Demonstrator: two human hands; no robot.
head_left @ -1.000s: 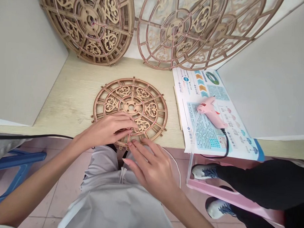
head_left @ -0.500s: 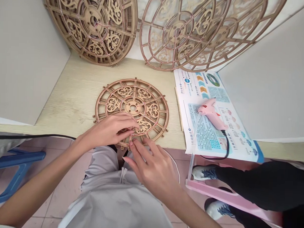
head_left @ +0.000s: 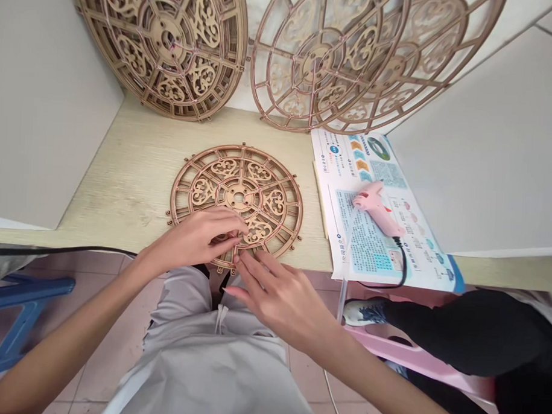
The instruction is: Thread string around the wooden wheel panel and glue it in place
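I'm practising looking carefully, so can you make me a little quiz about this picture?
1. What lies on the printed sheet? A) a pink hot glue gun B) a pair of scissors C) a mug
2. True or false: the wooden lattice disc stands upright on the table.
3. Which hand is nearer the glue gun, left or right?

Key: 1 A. 2 False, it lies flat. 3 The right hand.
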